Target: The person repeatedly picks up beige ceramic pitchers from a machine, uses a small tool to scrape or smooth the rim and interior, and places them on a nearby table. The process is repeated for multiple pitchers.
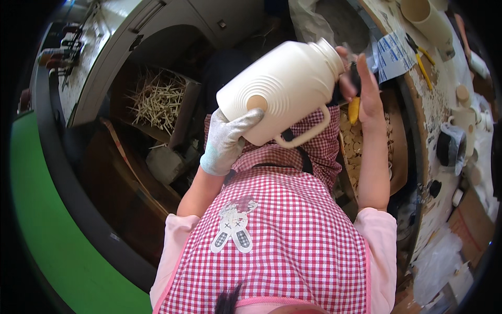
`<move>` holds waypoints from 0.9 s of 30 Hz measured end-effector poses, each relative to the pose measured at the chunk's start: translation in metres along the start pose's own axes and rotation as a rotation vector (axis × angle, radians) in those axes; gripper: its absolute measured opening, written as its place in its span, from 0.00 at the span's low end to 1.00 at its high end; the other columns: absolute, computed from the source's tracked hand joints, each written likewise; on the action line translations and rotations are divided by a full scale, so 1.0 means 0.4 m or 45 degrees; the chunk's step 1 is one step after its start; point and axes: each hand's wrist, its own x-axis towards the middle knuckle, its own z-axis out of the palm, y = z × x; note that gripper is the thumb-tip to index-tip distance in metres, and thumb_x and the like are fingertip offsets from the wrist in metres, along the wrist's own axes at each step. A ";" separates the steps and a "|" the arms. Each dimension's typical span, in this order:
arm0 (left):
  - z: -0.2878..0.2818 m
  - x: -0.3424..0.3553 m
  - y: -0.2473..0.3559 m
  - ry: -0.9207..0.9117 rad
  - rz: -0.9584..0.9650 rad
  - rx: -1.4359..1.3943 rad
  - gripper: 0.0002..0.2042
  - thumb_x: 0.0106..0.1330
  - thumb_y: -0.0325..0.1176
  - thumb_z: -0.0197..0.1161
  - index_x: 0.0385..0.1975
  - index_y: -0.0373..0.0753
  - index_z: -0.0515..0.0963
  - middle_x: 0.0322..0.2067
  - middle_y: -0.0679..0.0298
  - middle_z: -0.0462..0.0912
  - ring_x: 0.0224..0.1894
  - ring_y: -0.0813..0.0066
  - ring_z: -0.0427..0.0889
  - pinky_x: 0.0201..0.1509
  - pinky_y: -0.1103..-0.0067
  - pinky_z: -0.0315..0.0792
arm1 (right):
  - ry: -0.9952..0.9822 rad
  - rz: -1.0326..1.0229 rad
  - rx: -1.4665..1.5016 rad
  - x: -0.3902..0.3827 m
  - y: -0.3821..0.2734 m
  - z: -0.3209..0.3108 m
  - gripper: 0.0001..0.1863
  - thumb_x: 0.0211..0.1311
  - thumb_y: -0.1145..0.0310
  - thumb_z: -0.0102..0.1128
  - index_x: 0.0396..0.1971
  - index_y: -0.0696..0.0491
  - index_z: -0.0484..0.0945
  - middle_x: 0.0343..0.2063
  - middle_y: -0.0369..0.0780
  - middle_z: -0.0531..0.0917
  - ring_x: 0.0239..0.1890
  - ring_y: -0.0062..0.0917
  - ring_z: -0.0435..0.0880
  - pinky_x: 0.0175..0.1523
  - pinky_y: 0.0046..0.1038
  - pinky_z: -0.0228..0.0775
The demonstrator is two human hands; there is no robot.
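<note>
A cream plastic jug body (290, 86) with a side handle is tilted above my lap, its threaded neck pointing up and to the right. My left hand (230, 138), in a pale grey glove, is closed around the base end, with the thumb beside a round tan spot (257, 103). At the neck, my bare right hand (367, 91) grips a tool with a yellow handle (354, 110) and a dark upper part. Motion smears its fingers, and the tool's working end cannot be made out.
A box of thin pale offcuts (157, 102) stands at the left. Below my right forearm sits a box of tan pieces (351, 149). The worktable (436, 118) on the right bears yellow-handled pliers (422, 65), a printed sheet (396, 55), a cream cylinder (418, 10) and plastic bags (439, 261).
</note>
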 end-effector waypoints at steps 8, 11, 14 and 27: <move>-0.046 0.027 -0.024 0.217 0.157 0.338 0.22 0.71 0.37 0.70 0.58 0.31 0.76 0.50 0.59 0.85 0.52 0.73 0.83 0.61 0.74 0.75 | 0.145 -0.578 -0.543 -0.040 0.065 0.075 0.39 0.61 0.50 0.77 0.64 0.61 0.76 0.58 0.45 0.83 0.61 0.31 0.81 0.67 0.32 0.71; -0.044 0.057 -0.041 0.214 0.165 0.163 0.26 0.66 0.37 0.75 0.59 0.31 0.76 0.52 0.57 0.85 0.55 0.70 0.83 0.62 0.72 0.77 | 0.105 -0.446 -0.788 -0.007 0.053 0.064 0.35 0.69 0.48 0.68 0.63 0.61 0.76 0.57 0.46 0.83 0.60 0.31 0.81 0.67 0.32 0.70; -0.026 0.058 -0.047 0.144 0.049 -0.163 0.25 0.73 0.36 0.67 0.64 0.29 0.71 0.57 0.55 0.82 0.58 0.68 0.82 0.64 0.71 0.76 | 0.213 -0.508 -1.299 0.041 0.015 0.061 0.27 0.80 0.50 0.54 0.63 0.57 0.77 0.47 0.42 0.84 0.50 0.25 0.82 0.57 0.30 0.73; 0.013 0.023 -0.020 0.122 -0.135 -0.114 0.22 0.74 0.32 0.64 0.64 0.30 0.72 0.55 0.56 0.83 0.56 0.69 0.85 0.59 0.72 0.81 | -0.415 -0.469 -1.220 -0.146 0.065 0.215 0.24 0.75 0.78 0.56 0.68 0.51 0.77 0.27 0.37 0.78 0.26 0.17 0.74 0.34 0.22 0.71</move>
